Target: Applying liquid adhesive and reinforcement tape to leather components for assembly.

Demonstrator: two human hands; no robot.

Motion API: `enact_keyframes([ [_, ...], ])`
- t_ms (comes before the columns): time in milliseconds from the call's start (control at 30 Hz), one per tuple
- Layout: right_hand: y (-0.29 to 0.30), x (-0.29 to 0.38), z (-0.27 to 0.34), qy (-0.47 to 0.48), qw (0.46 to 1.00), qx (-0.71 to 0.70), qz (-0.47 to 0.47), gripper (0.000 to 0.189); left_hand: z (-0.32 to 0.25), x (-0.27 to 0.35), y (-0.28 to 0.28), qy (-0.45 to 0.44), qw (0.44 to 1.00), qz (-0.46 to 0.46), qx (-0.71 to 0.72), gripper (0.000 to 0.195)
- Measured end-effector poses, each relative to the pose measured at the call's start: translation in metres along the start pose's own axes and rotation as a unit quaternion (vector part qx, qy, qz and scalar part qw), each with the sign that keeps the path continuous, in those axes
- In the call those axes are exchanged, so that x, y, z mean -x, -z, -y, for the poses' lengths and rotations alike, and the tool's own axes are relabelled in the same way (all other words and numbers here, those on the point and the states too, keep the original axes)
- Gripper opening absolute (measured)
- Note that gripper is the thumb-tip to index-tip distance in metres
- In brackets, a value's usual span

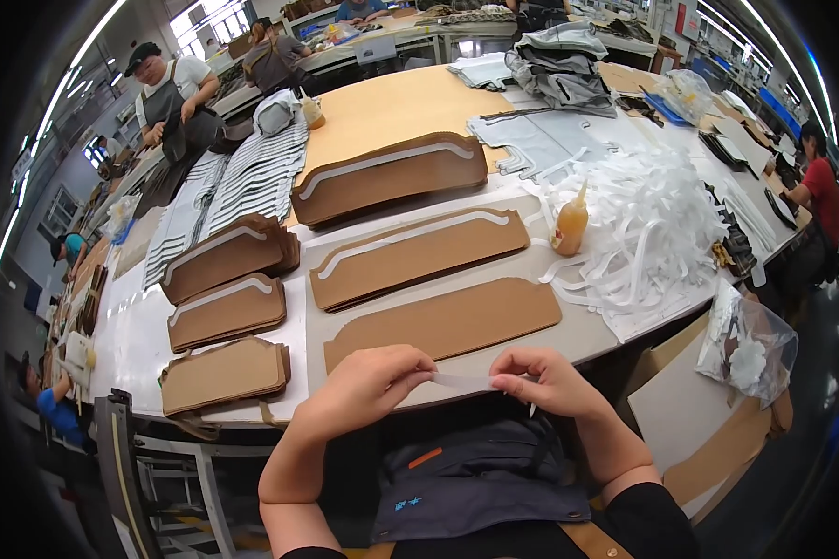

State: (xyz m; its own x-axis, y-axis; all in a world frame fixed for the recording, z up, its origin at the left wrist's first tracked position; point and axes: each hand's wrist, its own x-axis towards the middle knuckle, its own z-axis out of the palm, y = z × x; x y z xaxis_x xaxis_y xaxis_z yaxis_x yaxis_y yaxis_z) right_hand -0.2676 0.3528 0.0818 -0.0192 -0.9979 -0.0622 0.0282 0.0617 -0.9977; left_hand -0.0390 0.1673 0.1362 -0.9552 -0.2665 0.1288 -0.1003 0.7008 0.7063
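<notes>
A short white strip (pixel 461 381) is stretched between my hands above the table's front edge. My left hand (pixel 384 381) pinches one end of it, and my right hand (pixel 542 381) pinches the other, with a small white pointed thing showing below its fingers. Just beyond my hands lies a bare brown panel (pixel 447 318). Behind it are a stack of brown panels (pixel 426 258) and a taller stack (pixel 398 178), each topped with a curved white strip. A squeeze bottle of amber liquid (pixel 570 223) stands beside a heap of loose white strips (pixel 650 223).
Smaller brown stacks (pixel 227 374) stand at the left, some with white strips on top. Striped fabric pieces (pixel 252 175) and grey fabric bundles (pixel 563 70) lie farther back. A clear plastic bag (pixel 748 349) is at the right below the table. Co-workers (pixel 175 98) are around other tables.
</notes>
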Motion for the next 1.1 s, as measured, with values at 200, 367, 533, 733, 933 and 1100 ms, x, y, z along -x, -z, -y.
enact_keyframes([
  [200, 0.016, -0.011, -0.018, 0.010, 0.999, 0.022, -0.021, 0.015, 0.012, -0.004, 0.000, 0.104, 0.994, 0.015, 0.035, 0.019],
  [367, 0.015, -0.010, -0.020, -0.027, 0.994, 0.084, -0.067, 0.014, 0.031, -0.003, -0.015, 0.084, 0.995, -0.006, 0.050, 0.018],
  [533, 0.016, -0.014, -0.027, -0.035, 0.994, 0.074, -0.077, 0.014, 0.042, 0.000, -0.017, 0.081, 0.995, -0.013, 0.062, 0.016],
  [733, 0.024, -0.032, -0.037, 0.025, 0.981, 0.121, -0.152, 0.015, 0.063, -0.004, -0.020, 0.150, 0.987, -0.061, 0.022, 0.020],
  [933, 0.040, -0.060, -0.038, -0.011, 0.961, 0.212, -0.179, 0.019, 0.086, -0.014, -0.024, 0.217, 0.971, -0.100, -0.004, 0.025],
  [1100, 0.049, -0.097, -0.051, 0.022, 0.912, 0.364, -0.186, 0.022, 0.125, -0.020, -0.038, 0.193, 0.968, -0.136, -0.090, 0.027],
])
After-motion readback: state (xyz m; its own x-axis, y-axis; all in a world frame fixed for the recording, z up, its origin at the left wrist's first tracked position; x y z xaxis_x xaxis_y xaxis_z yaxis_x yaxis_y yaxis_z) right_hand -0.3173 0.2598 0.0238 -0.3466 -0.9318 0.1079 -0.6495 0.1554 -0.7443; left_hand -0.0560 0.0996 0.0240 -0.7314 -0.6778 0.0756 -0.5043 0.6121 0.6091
